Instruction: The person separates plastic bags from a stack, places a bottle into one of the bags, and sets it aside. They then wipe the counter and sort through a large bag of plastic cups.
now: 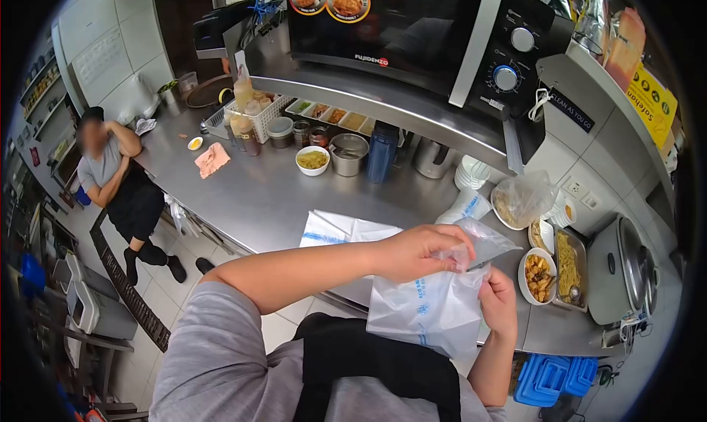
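A thin white plastic bag point(423, 311) with blue print hangs in front of me at the counter's front edge. My left hand point(434, 252) is closed, its fingers pinching the bag's crumpled top. Just to the right, my right hand point(499, 302) is closed on the bag's upper right edge. More white plastic with a blue stripe point(342, 228) lies flat on the counter behind my left forearm. Beyond my fingers, a clear plastic bag point(486, 239) spreads on the counter beside a printed white plastic roll point(468, 205).
On the right stand a bowl of fried pieces point(537, 276), a noodle tray point(569, 267) and a large cooker point(618, 267). A blue bottle point(381, 152) and a steel pot point(348, 155) stand under the microwave shelf point(331, 74). Another person point(110, 157) sits at left.
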Tool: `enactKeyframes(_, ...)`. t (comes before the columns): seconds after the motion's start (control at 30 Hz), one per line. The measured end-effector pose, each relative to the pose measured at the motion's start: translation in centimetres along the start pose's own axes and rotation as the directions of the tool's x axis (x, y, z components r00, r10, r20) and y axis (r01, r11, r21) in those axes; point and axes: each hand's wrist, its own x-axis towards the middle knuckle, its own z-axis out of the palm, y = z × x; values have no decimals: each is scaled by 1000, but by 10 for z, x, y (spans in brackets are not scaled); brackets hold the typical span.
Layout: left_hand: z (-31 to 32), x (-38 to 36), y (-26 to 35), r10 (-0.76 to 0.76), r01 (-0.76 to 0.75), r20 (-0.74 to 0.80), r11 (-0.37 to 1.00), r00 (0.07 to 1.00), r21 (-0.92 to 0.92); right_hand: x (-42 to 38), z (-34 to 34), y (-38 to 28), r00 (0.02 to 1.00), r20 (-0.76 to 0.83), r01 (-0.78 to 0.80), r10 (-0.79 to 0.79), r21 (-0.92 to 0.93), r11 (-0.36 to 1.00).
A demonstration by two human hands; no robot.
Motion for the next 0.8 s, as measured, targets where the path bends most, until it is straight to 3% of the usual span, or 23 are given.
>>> enactKeyframes(0.03, 5, 4, 1, -14, 13, 50, 1000, 999, 10, -5, -5, -1, 1000, -30, -8, -2, -334, 943)
enactKeyframes(0.07, 9, 7, 0, -8, 8, 60, 1000, 998, -2, -8, -7, -1, 999, -44, -16, 1, -339, 941)
enactKeyframes(0.13, 16, 14, -3, -131, 126, 182, 991, 974, 39, -12, -9, -3, 963, -124, 129, -241, -571, 811)
enactKeyframes(0.17, 18, 16, -2, -123, 120, 191, 992, 974, 26, -10, -6, -8, 962, -135, 117, -237, -579, 806)
enactKeyframes(0.23, 15, 14, 5, -295, 310, 205, 950, 933, -40, -1, 3, -18, 784, -246, 312, -570, -637, 705)
enactKeyframes(0.27, 14, 12, 4, -292, 307, 208, 951, 934, -44, -3, 3, -16, 784, -246, 309, -570, -641, 703)
enactKeyframes(0.3, 13, 9, 2, -324, 341, 217, 939, 921, -42, -7, 2, -14, 829, -348, 341, -438, -305, 889)
enactKeyframes(0.33, 13, 7, -1, -357, 375, 230, 926, 905, -41, -11, 0, -12, 877, -393, 330, -276, 76, 941)
enactKeyframes(0.37, 10, 5, -5, -354, 375, 239, 926, 904, -50, -15, -10, -16, 948, -305, 212, -93, 384, 899)
enactKeyframes(0.43, -2, 9, -16, -324, 341, 125, 929, 938, -147, 1, -14, -24, 938, -346, 188, -30, 433, 882)
enactKeyframes(0.53, -15, 25, -32, -496, 415, -38, 765, 868, -492, 40, -15, -23, 885, -440, 65, 154, 443, 894)
enactKeyframes(0.57, -10, 25, -44, -496, 418, -29, 760, 868, -498, 53, -22, -6, 884, -419, -15, 207, 416, 909)
enactKeyframes(0.63, 0, 17, -89, -747, 510, -96, 535, 658, -674, 59, -35, 53, 875, -370, -142, 313, 422, 895)
enactKeyframes(0.67, 12, 6, -111, -748, 509, -93, 531, 657, -677, 55, -37, 88, 868, -338, -186, 363, 455, 871)
enactKeyframes(0.73, 44, -25, -149, -799, 499, -217, 536, 561, -681, 51, -18, 156, 779, -369, -284, 508, 515, 809)
enactKeyframes(0.77, 47, -32, -159, -804, 500, -216, 529, 554, -686, 50, -13, 168, 733, -369, -435, 572, 392, 810)
enactKeyframes(0.8, 50, -40, -166, -823, 604, -243, 548, 513, -578, 48, -7, 176, 678, -378, -575, 631, 263, 775)
